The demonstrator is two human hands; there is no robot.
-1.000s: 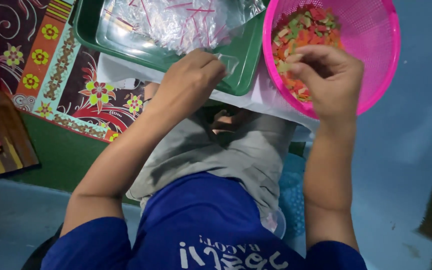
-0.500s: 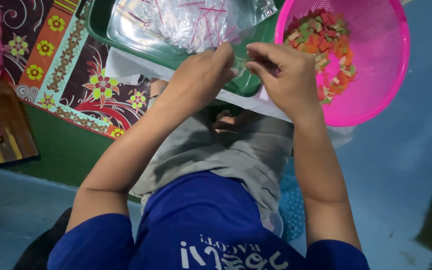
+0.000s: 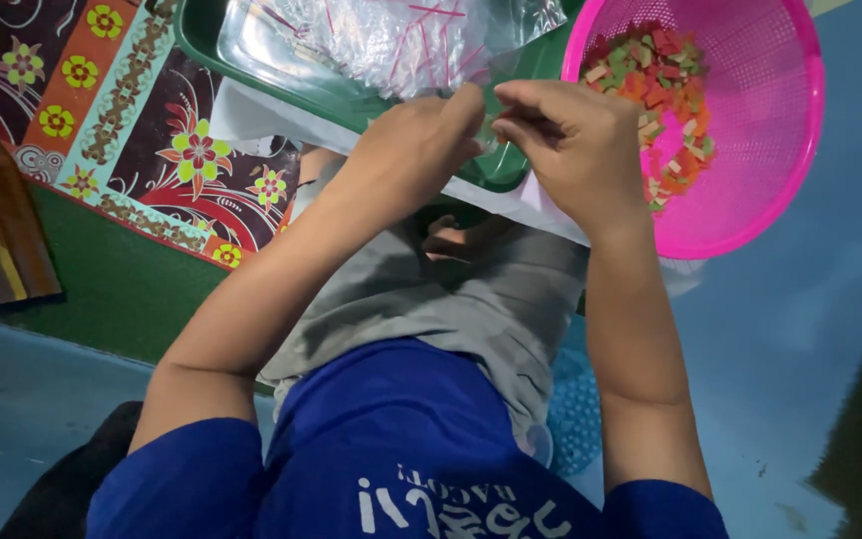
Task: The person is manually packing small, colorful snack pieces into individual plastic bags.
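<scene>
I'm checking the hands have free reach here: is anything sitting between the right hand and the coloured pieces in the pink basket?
Nothing visible does. The right hand sits beside the pink basket, and the coloured pieces lie open just past its knuckles. The left hand meets it over the green tray.

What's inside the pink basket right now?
The pink basket holds a heap of small red, orange, green and cream pieces on its left side. The right hand covers the heap's near-left edge, so what lies beneath it cannot be seen.

One green tray [image 3: 251, 60], one pink basket [image 3: 750, 150], two hands.
</scene>
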